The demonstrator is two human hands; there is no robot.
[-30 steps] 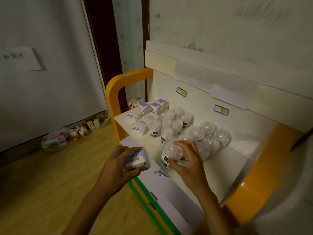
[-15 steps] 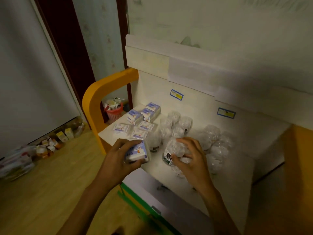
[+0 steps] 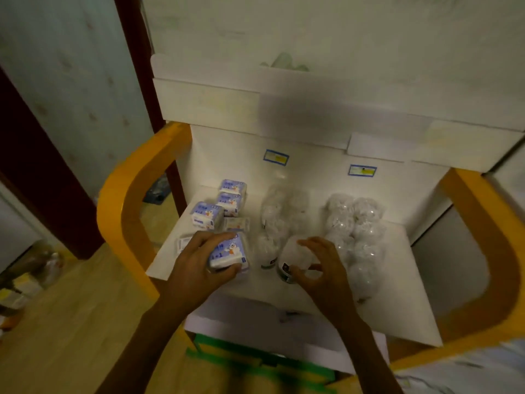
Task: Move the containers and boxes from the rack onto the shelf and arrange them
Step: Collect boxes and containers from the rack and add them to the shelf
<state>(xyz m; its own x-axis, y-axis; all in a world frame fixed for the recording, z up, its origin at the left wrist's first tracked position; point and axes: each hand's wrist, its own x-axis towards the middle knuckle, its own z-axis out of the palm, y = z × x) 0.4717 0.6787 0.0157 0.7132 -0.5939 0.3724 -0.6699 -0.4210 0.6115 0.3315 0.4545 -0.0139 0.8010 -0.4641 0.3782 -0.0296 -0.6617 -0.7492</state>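
Observation:
My left hand (image 3: 196, 268) grips a blue-and-white box (image 3: 230, 253) over the front left of the white shelf (image 3: 403, 282). Three similar boxes (image 3: 224, 206) stand behind it, with flat white packets (image 3: 237, 224) beside them. My right hand (image 3: 321, 271) curls round a clear round container (image 3: 295, 258) with a dark label at the shelf's front middle. Several more clear containers (image 3: 355, 223) stand in rows behind and to the right of it.
Orange curved side frames (image 3: 127, 194) bound the shelf left and right. Two blue price labels (image 3: 276, 157) sit on the white back panel. A green-and-white lower tier (image 3: 255, 362) shows below. Boxes and bags (image 3: 20, 282) lie on the wooden floor at left.
The view has swung to face the shelf squarely from above. My left hand has carried the box forward over the shelf's front left. My right hand stays on the container.

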